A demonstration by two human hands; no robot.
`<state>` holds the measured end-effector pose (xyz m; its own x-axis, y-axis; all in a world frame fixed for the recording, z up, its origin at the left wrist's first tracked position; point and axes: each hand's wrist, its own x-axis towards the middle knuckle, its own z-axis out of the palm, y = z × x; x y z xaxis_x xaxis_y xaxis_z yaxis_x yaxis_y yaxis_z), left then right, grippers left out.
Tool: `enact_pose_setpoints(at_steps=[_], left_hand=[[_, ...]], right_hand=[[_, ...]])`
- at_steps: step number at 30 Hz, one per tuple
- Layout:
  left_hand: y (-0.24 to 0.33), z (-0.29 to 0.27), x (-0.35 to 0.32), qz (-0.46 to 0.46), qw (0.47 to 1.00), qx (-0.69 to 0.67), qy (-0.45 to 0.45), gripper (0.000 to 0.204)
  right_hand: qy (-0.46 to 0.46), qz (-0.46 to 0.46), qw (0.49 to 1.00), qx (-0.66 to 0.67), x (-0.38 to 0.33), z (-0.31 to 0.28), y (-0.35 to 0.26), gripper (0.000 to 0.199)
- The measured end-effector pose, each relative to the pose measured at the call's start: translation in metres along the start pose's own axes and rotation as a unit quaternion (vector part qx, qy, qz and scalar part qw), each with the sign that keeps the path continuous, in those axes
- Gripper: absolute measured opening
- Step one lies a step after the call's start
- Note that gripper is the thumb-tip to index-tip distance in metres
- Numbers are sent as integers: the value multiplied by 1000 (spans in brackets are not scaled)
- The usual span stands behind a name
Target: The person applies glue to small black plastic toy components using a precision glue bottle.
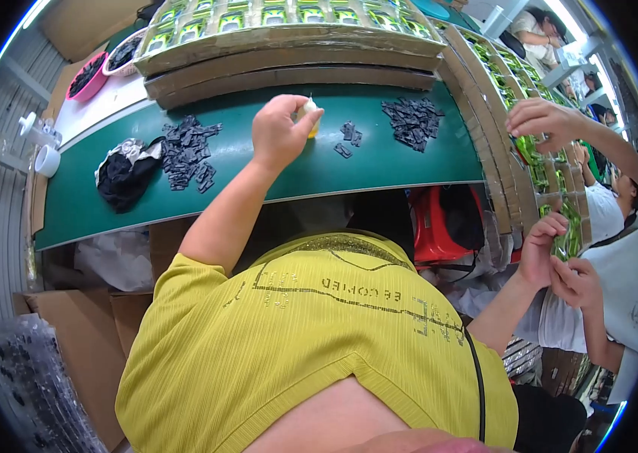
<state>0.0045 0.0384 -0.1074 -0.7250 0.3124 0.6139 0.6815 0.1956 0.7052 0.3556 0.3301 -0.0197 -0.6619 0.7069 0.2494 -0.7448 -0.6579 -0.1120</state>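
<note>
My left hand (279, 134) pinches a small bottle (310, 107), white-topped and thin-tipped, yellow below. My right hand (538, 251) has bent fingers; I cannot tell whether they grip anything.

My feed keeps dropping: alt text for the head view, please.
The left hand holds a small white-topped yellow bottle over a green table, between piles of black pieces. The right hand is off to the right, near a co-worker's hands. Cardboard trays of green packages stand behind.
</note>
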Motion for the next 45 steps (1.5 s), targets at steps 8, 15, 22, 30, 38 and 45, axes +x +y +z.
enact_pose_setpoints(at_steps=[8,15,22,30,38,45], left_hand=[[-21,20,25,20,990,134,-43,33],[43,26,12,213,965,124,92,52],[139,122,44,-161,874,-371,-271,69],[146,137,58,-190,807,-476,-295,52],[123,73,93,-344,822,-278,-359,40],[72,15,177,-400,851,-294,-169,22]], right_hand=[[-3,139,970,-198,32,-20,35,61],[-140,186,960,-155,60,-2,81,63],[-61,146,964,-214,84,-8,115,59],[-43,210,946,-243,67,-13,124,53],[-217,296,884,-288,81,-13,138,72],[-140,428,880,-151,140,-2,148,53]])
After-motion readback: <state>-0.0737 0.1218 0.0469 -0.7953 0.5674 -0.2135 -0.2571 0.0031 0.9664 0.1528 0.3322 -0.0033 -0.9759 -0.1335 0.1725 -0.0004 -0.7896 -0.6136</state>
